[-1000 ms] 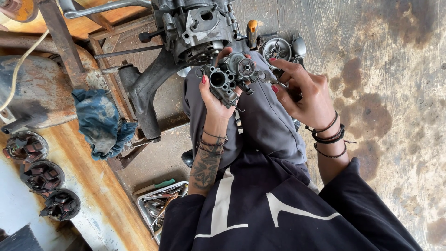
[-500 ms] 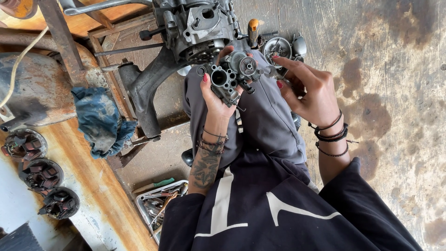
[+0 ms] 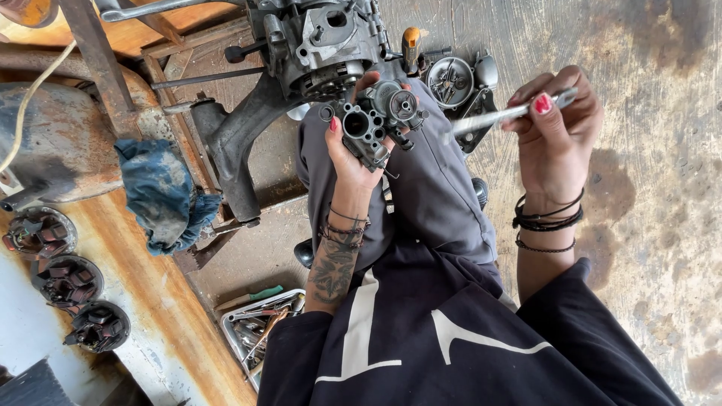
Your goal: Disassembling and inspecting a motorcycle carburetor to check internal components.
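The small grey metal engine part (image 3: 376,120) — it looks like a carburetor, with a round hole in its face — sits up in the air over the person's lap, just in front of the big engine (image 3: 320,41). The left hand (image 3: 353,154) holds it from below, fingers curled tight around its body, thumb on one side.

The right hand (image 3: 553,124) has changed. A moment ago it was close against the part, fingers touching it. Now it has pulled away to the right, and it pinches a thin silver tool (image 3: 508,114) between thumb and fingers. The tool is blurry, so I cannot tell just what kind it is. Its far tip points back at the part but does not touch it. So the hand is off the part for now — I think the tool has just come away from it, while the part stays gripped.

Around them: grey trousers (image 3: 436,195) under the part, a round open part (image 3: 450,81) behind the knee, a blue rag (image 3: 162,195) to the left, a tray of tools (image 3: 256,334) on the floor, and three dark round parts (image 3: 68,282) on the rusty bench (image 3: 150,301).
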